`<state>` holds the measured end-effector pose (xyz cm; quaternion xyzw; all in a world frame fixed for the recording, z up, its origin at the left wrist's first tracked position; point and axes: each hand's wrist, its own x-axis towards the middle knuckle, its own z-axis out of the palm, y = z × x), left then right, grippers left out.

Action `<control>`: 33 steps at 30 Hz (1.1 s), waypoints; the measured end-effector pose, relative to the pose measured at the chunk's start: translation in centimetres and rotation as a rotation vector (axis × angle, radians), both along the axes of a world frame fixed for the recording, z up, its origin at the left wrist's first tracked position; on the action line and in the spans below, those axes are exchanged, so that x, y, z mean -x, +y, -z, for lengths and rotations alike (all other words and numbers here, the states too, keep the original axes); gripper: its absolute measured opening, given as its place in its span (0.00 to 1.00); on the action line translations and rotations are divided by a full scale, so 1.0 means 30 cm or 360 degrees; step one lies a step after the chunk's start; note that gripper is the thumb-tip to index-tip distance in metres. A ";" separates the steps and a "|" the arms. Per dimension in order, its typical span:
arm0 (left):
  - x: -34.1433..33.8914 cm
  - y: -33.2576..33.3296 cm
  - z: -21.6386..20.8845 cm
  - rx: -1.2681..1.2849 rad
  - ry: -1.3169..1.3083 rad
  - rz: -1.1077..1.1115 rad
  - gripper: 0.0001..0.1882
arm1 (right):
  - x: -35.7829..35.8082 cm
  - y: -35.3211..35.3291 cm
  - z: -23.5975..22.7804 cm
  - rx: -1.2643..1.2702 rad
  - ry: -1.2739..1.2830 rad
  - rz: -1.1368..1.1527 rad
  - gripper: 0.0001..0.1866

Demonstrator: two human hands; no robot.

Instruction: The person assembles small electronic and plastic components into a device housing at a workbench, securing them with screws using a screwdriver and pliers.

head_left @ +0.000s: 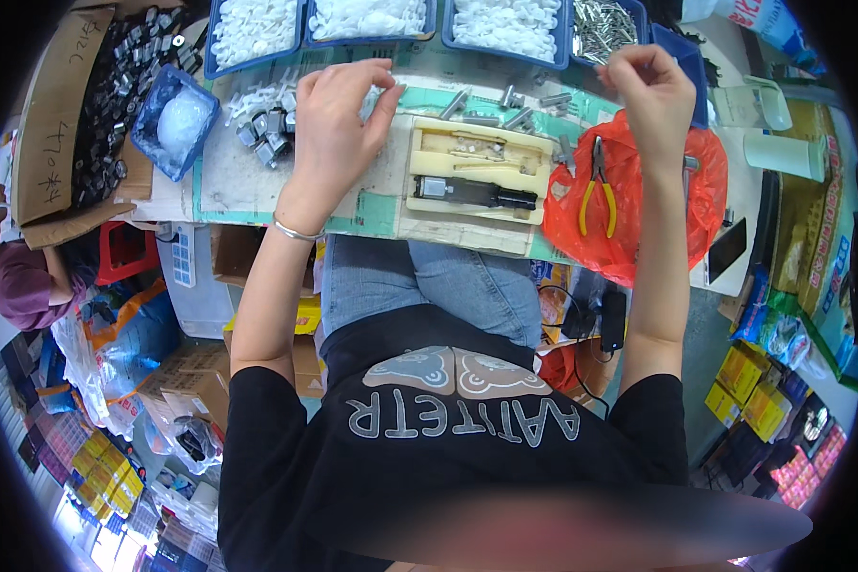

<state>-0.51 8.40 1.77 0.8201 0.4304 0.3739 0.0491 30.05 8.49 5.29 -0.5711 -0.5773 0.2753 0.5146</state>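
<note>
My left hand (343, 119) is raised over the bench, its fingers curved and a gap showing between thumb and forefinger. To its left lies a heap of silver-and-black metal parts (267, 133) beside small white plastic pieces (257, 100). My right hand (653, 91) has its fingers pinched together near a blue bin of thin metal pins (605, 33); whatever is in the pinch is too small to make out. Between my hands sits a cream slotted block (481, 157). A black rod-shaped part with a silver end (472, 191) lies in its near slot, small bits in its far one.
Blue bins of white plastic parts (367, 17) line the back. Several metal cylinders (520, 117) lie beyond the block. Yellow-handled pliers (597, 195) rest on a red plastic bag (701, 191). At left are a blue tray (170, 143) and a cardboard box (57, 124) of metal parts.
</note>
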 end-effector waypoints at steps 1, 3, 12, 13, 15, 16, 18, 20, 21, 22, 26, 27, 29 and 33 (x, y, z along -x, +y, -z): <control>-0.014 0.012 -0.021 -0.0008 -0.0004 0.0005 0.05 | 0.019 -0.020 -0.002 0.0034 0.0142 -0.0039 0.02; -0.059 0.034 -0.063 0.0078 -0.0248 0.0039 0.06 | 0.081 -0.070 -0.027 0.0034 0.0405 -0.0121 0.03; -0.283 0.216 -0.072 -0.0298 0.0371 -0.0101 0.08 | 0.178 -0.150 0.002 0.0099 0.0800 -0.0182 0.04; -0.306 0.220 -0.076 -0.0298 0.0369 -0.0097 0.08 | 0.179 -0.152 0.007 0.0099 0.0798 -0.0179 0.04; -0.342 0.238 -0.073 -0.0098 0.0260 -0.0087 0.05 | 0.178 -0.152 0.015 0.0119 0.0820 -0.0195 0.04; -0.348 0.246 -0.068 -0.0097 0.0260 -0.0090 0.05 | 0.177 -0.150 0.016 0.0121 0.0820 -0.0198 0.04; -0.358 0.259 -0.058 -0.0136 0.0294 -0.0141 0.05 | 0.175 -0.150 0.019 0.0119 0.0836 -0.0195 0.04; -0.356 0.266 -0.053 -0.0069 0.0317 -0.0126 0.05 | 0.172 -0.154 0.021 0.0127 0.0820 -0.0183 0.04; -0.357 0.268 -0.067 -0.0008 0.0338 -0.0111 0.06 | 0.168 -0.153 0.023 0.0127 0.0801 -0.0171 0.04; -0.357 0.268 -0.082 -0.0010 0.0337 -0.0103 0.06 | 0.164 -0.154 0.025 0.0124 0.0801 -0.0163 0.04; -0.351 0.319 -0.079 0.0274 -0.0059 0.0068 0.07 | 0.170 -0.154 0.024 0.0116 0.0823 -0.0157 0.04; -0.357 0.338 -0.083 0.0114 -0.0137 0.0001 0.08 | 0.171 -0.153 0.023 0.0114 0.0836 -0.0166 0.04; -0.375 0.373 -0.094 -0.0118 -0.0189 0.0049 0.07 | 0.178 -0.152 0.021 0.0119 0.0818 -0.0160 0.04; -0.400 0.406 -0.106 -0.0147 0.0325 0.0012 0.07 | 0.183 -0.161 0.025 0.0123 0.0738 -0.0145 0.04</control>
